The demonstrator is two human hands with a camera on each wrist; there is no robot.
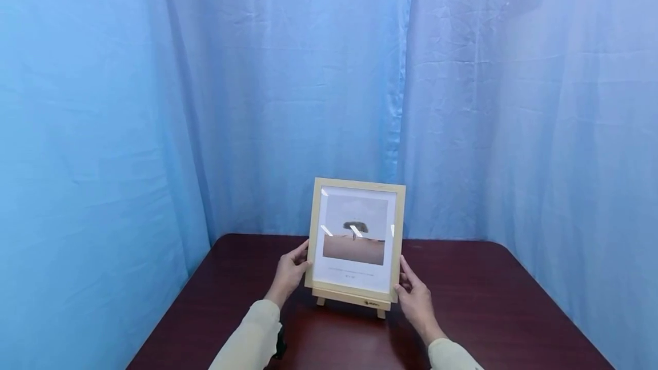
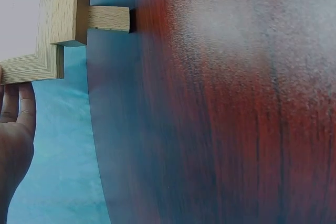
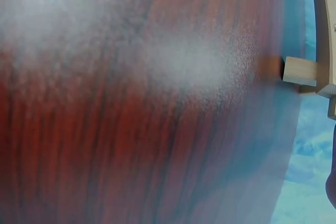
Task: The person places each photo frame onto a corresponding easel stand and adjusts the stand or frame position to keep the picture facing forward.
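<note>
A picture frame (image 1: pixel 358 216) in light wood, with a print of a lone tree behind glass, stands leaning slightly back on a small wooden easel (image 1: pixel 352 297). My left hand (image 1: pixel 289 273) holds the frame's left edge low down, thumb toward the front and fingers at the side and back. On the opposite edge, my right hand (image 1: pixel 416 298) grips the lower right side. The left wrist view shows the frame's lower corner (image 2: pixel 31 71), an easel leg (image 2: pixel 109 18) and part of the left hand (image 2: pixel 16 142). Only a sliver of the right hand (image 3: pixel 331 186) appears in the right wrist view.
The easel stands on a dark red-brown wooden table (image 1: pixel 478 301) with rounded far corners. Blue curtains (image 1: pixel 319 84) hang behind the table and along both sides. Light glares off the glass and the tabletop.
</note>
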